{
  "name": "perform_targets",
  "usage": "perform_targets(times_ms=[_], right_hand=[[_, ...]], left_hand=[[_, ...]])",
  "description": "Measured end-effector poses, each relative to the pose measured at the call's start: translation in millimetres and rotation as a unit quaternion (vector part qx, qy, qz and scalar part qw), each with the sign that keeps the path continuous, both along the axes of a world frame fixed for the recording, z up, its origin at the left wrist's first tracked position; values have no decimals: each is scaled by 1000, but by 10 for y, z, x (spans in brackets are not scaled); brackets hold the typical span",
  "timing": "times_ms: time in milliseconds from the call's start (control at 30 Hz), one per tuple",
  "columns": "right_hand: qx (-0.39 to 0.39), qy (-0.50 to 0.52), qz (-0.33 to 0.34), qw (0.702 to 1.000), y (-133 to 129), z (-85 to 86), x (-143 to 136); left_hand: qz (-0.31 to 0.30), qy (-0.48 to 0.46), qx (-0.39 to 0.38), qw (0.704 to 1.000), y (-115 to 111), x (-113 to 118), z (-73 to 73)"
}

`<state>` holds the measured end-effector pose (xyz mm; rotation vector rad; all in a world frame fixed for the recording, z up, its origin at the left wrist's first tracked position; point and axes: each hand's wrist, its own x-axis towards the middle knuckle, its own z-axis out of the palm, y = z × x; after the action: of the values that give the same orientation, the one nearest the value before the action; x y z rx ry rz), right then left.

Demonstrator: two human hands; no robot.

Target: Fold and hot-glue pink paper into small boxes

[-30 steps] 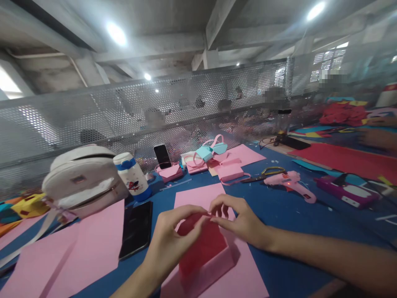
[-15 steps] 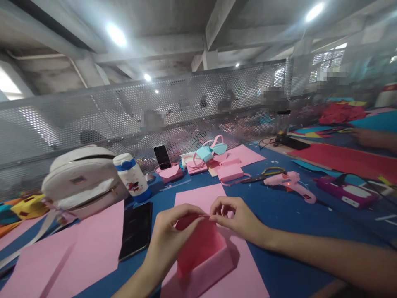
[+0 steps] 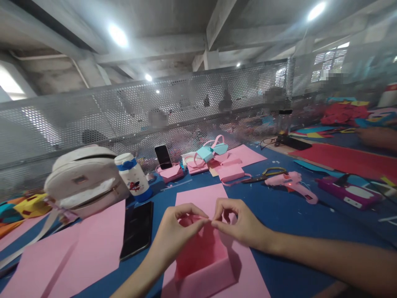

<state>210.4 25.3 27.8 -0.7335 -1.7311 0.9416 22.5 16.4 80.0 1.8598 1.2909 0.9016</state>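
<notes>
— Head view: state of hands?
— My left hand (image 3: 170,231) pinches the far edge of the open-topped pink paper box (image 3: 207,278) between thumb and fingers; my right hand (image 3: 245,227) pinches that edge just beside it.
— And the box?
— In front of me, on the flat pink paper sheet (image 3: 201,195), opening upward.
— Method?
— In my judgement: light, even fingertip pressure, edge aligned, no twisting. Squeezing hard could crease the paper.

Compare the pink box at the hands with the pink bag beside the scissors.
The pink box stands open-topped; the pink bag looks closed. The bag has a thin strap; the box shows none. Left hand and right hand hold the box's far edge; neither touches the bag. Both are pink.
</notes>
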Motion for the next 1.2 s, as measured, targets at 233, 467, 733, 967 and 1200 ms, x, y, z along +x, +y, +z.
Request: perform_targets(times_ms=[233, 467, 733, 967, 1200], right_hand=[[-1, 3, 18, 1000, -1, 73, -7], [-11, 2, 3, 1000, 29, 54, 31], [-14, 11, 13, 1000, 58, 27, 30], [-18, 69, -12, 997, 219, -11, 114], [-29, 42, -8, 999, 260, -5, 91]], left_hand=[[-1, 43, 16, 999, -43, -16, 112], [53, 56, 102, 992, 45, -151, 92], [3, 7, 66, 998, 24, -109, 26], [-2, -111, -27, 993, 59, -70, -166], [7, -94, -38, 995, 116, -91, -357]])
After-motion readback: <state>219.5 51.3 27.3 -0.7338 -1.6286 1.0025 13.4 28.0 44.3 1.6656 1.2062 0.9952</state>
